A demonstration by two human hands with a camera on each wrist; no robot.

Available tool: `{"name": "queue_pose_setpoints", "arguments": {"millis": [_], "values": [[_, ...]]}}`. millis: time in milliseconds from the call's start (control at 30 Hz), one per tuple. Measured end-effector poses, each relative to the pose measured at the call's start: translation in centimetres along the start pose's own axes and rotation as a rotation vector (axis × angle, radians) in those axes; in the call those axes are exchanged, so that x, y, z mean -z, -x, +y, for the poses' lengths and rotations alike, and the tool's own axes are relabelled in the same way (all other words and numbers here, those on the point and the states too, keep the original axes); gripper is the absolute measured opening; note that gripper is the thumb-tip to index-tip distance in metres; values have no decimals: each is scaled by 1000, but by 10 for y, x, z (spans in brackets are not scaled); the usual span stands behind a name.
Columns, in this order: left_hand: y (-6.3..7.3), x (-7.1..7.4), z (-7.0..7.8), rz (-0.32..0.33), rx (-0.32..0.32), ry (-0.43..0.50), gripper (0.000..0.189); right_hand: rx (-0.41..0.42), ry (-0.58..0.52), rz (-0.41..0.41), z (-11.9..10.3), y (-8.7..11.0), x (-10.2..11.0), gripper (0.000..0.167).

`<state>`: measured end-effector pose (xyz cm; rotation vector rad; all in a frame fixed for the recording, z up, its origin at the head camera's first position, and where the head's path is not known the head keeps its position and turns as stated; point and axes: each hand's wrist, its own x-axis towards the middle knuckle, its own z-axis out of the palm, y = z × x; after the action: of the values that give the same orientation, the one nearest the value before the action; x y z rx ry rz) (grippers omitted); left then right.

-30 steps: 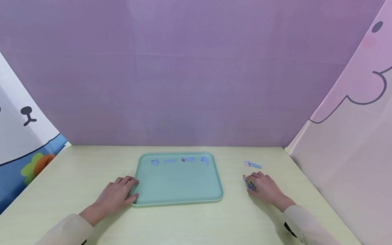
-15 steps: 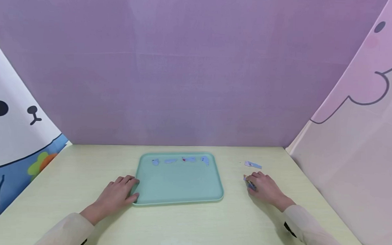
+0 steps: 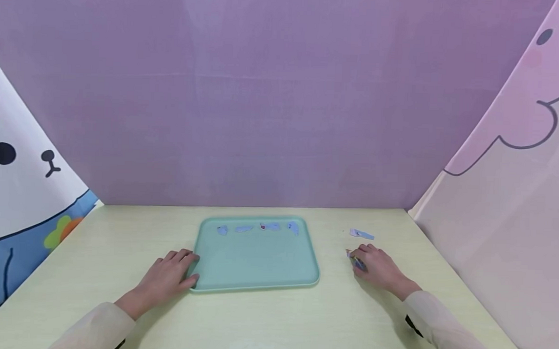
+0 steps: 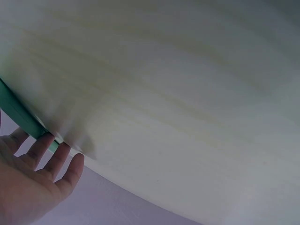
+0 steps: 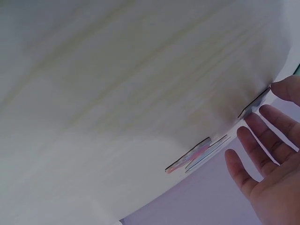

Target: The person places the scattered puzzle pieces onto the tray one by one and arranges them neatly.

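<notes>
The left hand [image 3: 165, 279], fingers spread, touched the left rim of the green tray [image 3: 258, 266]. Right of the tray, the right hand [image 3: 379, 270] pinched a blue piece [image 3: 359, 263] between thumb and fingertips. Beyond, also right of the tray, lay a pale strip [image 3: 362, 234]; four cutouts [image 3: 272, 226] lined the tray's far edge. Behind the tray rose a purple wall [image 3: 282, 108].

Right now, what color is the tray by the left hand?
The tray is pale green, clearest in the head view.
</notes>
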<state>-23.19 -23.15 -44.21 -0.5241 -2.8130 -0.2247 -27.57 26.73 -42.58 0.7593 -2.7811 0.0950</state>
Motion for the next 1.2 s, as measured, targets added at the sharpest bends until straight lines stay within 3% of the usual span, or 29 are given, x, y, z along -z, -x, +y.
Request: {"name": "queue_pose_setpoints", "arguments": {"millis": [267,667,1200], "values": [[1,1,0,8,-3,3,39,10,2,16,-1,2,2,28],[1,0,-1,12,-10,-6,40,-90,62,-2,-3,5,5,27],[1,1,0,4,-9,8,39,-92,-18,-13,-2,2,5,26]]}}
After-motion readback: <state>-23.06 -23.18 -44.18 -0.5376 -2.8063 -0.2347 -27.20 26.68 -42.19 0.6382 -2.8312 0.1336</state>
